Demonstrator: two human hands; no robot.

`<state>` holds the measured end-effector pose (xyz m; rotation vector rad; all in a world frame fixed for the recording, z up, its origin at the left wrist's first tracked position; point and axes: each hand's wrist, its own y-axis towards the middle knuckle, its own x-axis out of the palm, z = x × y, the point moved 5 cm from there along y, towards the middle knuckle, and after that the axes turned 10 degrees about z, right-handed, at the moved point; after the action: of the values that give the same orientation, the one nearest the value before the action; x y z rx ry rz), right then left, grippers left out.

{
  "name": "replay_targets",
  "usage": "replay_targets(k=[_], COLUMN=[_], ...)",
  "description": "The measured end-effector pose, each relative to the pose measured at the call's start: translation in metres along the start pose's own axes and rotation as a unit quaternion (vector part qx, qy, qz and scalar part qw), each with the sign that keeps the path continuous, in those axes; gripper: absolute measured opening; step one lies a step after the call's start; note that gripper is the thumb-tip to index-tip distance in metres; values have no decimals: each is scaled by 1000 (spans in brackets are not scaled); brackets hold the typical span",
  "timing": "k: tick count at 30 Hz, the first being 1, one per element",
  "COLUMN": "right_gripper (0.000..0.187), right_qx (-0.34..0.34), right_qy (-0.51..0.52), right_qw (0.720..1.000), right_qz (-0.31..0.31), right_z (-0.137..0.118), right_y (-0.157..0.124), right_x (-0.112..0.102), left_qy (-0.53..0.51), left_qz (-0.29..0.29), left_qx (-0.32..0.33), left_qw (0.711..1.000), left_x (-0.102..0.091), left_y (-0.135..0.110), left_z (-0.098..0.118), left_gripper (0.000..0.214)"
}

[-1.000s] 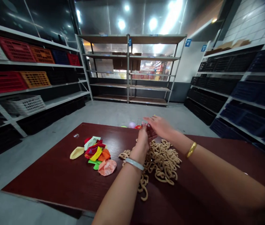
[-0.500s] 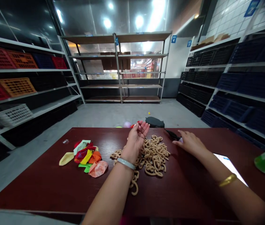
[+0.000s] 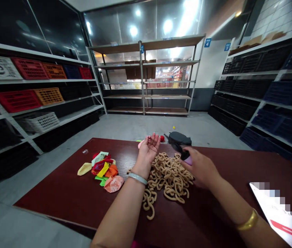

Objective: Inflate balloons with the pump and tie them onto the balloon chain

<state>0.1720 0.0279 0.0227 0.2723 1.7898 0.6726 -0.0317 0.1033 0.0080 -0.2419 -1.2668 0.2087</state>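
My left hand is palm up over the far side of the pile, its fingers curled and the thumb pinching a small pink limp balloon. My right hand is closed around a hand pump with a purple body and a dark, tapering nozzle pointing left and away. Motion blurs the pump's front. Beneath and between my hands spreads a heap of beige curled pieces. To the left lies a pile of limp coloured balloons, in red, yellow, orange, green and pink.
A lit phone lies at the right of the dark red table. Past the far edge are a dark grey bag and a red round thing. Shelves with crates line the sides; a bare rack stands ahead.
My right hand has lifted the pump off the table and brought it left, closer to my left hand. The camera view has turned left. My left hand keeps the pink balloon.
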Motion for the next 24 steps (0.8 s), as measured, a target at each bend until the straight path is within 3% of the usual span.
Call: replay_targets(k=[4,13,24], right_gripper=[52,52,51], right_qx=[-28,-21,-25], right_qy=[30,19,24], right_qw=[998,998,999], right_qz=[-38,-48,-39], right_z=[-21,-10,-4], right_y=[-13,-15,-18], right_x=[14,11,7], left_qy=[62,151,223], left_qz=[-34,-108,-121], left_qx=[3,21,99], left_qw=[997,982,962], left_x=[2,7,7], left_y=[-2,-12,-18], left_z=[-13,-42,-52], left_gripper=[22,23,24])
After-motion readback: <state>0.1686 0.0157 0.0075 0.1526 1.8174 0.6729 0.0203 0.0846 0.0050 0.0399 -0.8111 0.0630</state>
